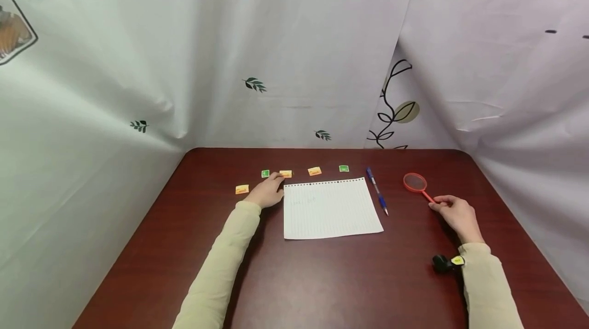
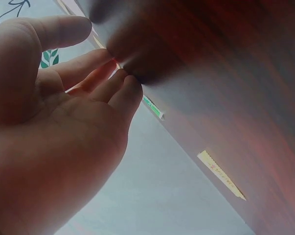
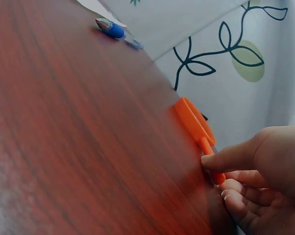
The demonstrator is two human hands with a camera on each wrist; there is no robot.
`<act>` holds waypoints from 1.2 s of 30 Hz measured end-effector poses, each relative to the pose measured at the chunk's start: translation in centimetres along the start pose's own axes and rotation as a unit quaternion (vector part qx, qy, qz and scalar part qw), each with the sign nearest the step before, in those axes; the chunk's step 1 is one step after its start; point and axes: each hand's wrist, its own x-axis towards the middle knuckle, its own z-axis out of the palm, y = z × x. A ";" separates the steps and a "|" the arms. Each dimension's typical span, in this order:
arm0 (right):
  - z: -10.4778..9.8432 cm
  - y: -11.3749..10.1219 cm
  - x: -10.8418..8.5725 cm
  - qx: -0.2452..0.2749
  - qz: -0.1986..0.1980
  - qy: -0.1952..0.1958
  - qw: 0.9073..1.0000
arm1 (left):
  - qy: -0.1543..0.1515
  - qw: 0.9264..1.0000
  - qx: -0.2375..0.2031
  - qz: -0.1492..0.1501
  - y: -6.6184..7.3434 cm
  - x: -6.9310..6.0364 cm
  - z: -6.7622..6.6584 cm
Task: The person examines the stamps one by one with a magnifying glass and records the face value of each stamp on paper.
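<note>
My right hand pinches the handle of an orange-red magnifying glass, its round lens pointing away to the upper left. In the right wrist view, thumb and fingers close on the handle's end. Over at the left, my left hand rests its fingertips at an orange stamp, partly covering it. The left wrist view shows those fingers fairly straight and the thumb held apart. Near this hand lie a green stamp and another orange stamp, which has a serrated edge in the left wrist view.
Lined paper lies mid-table, with a blue pen on its right. Beyond it are another orange stamp and a green stamp. A black device sits by the right cuff. White printed cloth hangs behind the table.
</note>
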 end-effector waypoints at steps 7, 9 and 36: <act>0.1 0.2 -0.1 0.000 -0.001 0.002 1.000 | -0.008 1.000 -0.008 -0.001 0.0 -0.2 0.0; 0.1 0.2 -0.1 0.001 -0.001 0.004 1.000 | -0.009 1.000 -0.008 0.003 -0.1 -0.1 0.0; 2.5 -4.3 0.1 0.005 -0.098 0.047 0.994 | -0.041 0.999 -0.020 0.030 0.4 -1.9 0.3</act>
